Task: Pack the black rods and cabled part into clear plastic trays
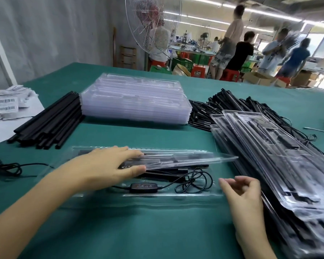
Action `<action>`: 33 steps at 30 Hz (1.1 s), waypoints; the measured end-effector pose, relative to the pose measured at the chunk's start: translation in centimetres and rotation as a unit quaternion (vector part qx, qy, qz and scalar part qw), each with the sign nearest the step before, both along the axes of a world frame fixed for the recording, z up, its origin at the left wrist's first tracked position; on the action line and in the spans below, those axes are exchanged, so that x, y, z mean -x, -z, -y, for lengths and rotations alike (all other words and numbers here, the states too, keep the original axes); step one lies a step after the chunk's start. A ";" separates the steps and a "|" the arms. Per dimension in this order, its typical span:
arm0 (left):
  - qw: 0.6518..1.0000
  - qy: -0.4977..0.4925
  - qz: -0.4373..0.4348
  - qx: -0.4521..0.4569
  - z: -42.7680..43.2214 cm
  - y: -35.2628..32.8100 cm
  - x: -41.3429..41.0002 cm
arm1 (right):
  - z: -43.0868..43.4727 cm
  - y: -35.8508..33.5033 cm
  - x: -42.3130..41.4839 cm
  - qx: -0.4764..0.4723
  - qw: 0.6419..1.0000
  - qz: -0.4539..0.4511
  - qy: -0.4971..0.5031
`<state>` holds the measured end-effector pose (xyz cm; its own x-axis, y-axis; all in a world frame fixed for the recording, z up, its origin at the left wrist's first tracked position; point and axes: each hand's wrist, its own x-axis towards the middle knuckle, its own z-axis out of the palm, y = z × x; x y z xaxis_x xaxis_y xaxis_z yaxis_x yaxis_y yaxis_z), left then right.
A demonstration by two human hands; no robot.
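A clear plastic tray [157,198] lies open on the green table in front of me. In it lie black rods [176,171] and a cabled part [144,187] with a small black controller and a looped cord. The tray's clear lid [204,159] hangs half lowered over the rods. My left hand [108,165] holds the lid's left part, thumb under its edge, fingers on top. My right hand [241,191] hovers just right of the tray with loosely curled fingers, holding nothing.
A stack of clear trays [135,100] stands at the middle back, loose black rods [49,122] to its left. Packed trays [269,156] pile up on the right over more rods and cables. Label sheets [6,103] lie far left. A fan and people are behind.
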<state>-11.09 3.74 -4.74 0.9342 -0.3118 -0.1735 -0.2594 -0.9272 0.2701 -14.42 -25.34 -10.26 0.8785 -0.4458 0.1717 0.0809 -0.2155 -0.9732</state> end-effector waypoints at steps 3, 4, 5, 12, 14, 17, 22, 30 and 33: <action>0.999 -0.014 -0.008 0.038 0.0 -1.1 -0.6 | -0.8 -0.1 0.2 0.288 0.956 -0.046 -0.038; 0.999 -0.022 -0.013 0.043 0.0 -1.3 -0.7 | -1.1 0.0 0.2 0.376 0.924 -0.049 -0.055; 0.998 -0.026 -0.019 0.045 0.1 -1.5 -0.7 | -1.4 -0.2 0.2 0.434 0.897 -0.048 -0.073; 0.998 -0.016 -0.039 0.053 0.2 -1.4 -0.4 | -1.7 -2.2 -1.2 0.494 0.829 -0.067 -0.253; 0.998 -0.016 -0.035 0.049 0.1 -1.3 -0.5 | -1.3 -2.1 -1.3 0.484 0.837 -0.052 -0.249; 0.998 -0.016 -0.033 0.057 0.1 -1.2 -0.6 | -1.1 -1.9 -1.6 0.485 0.842 -0.042 -0.232; 0.998 -0.013 -0.034 0.058 0.0 -0.9 -0.5 | -1.9 -1.5 -2.1 0.541 0.813 -0.042 -0.210; 0.998 -0.017 -0.027 0.053 -0.3 -0.5 -0.3 | -5.8 -2.9 -0.8 0.522 0.806 -0.199 -0.194; 0.998 -0.007 -0.027 0.053 -0.1 -0.4 -0.1 | -7.2 -2.4 -0.4 0.521 0.814 -0.195 -0.169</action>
